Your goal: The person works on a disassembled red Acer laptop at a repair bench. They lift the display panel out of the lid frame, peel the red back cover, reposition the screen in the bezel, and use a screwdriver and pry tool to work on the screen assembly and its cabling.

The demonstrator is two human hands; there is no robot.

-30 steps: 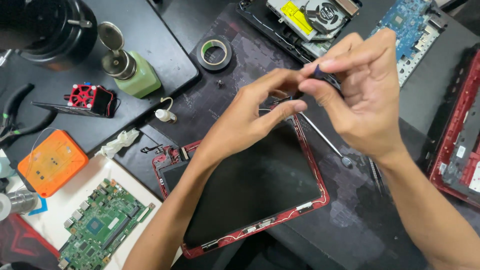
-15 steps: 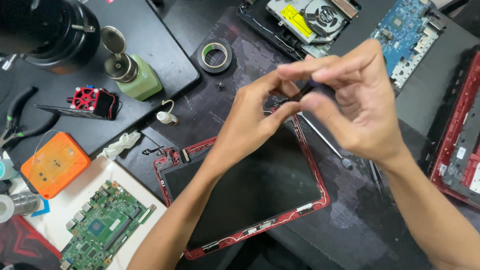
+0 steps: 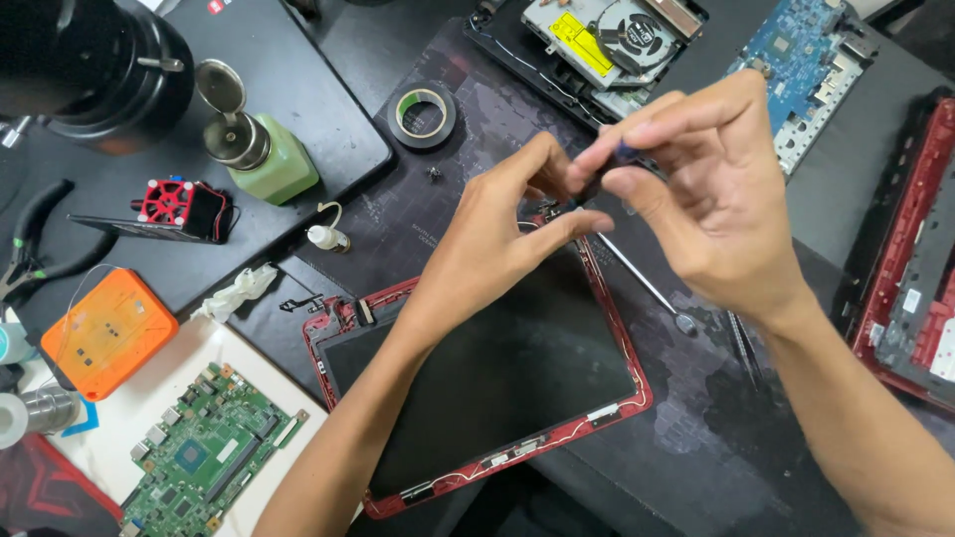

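The dark counter point(image 3: 696, 467) carries a red-framed laptop screen panel point(image 3: 497, 398) lying flat in the middle, a green circuit board point(image 3: 204, 457) at lower left and an orange box point(image 3: 107, 328) beside it. Above the panel's top right corner, the right hand point(image 3: 716, 209) and left hand point(image 3: 492, 249) meet, both grips pinched closed on a small dark part point(image 3: 597, 179), mostly hidden by fingertips.

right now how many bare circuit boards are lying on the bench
2. A green circuit board lies on the white mat at the lower left, below the orange box. A blue circuit board lies at the upper right, just beyond the right hand. Others may be hidden.
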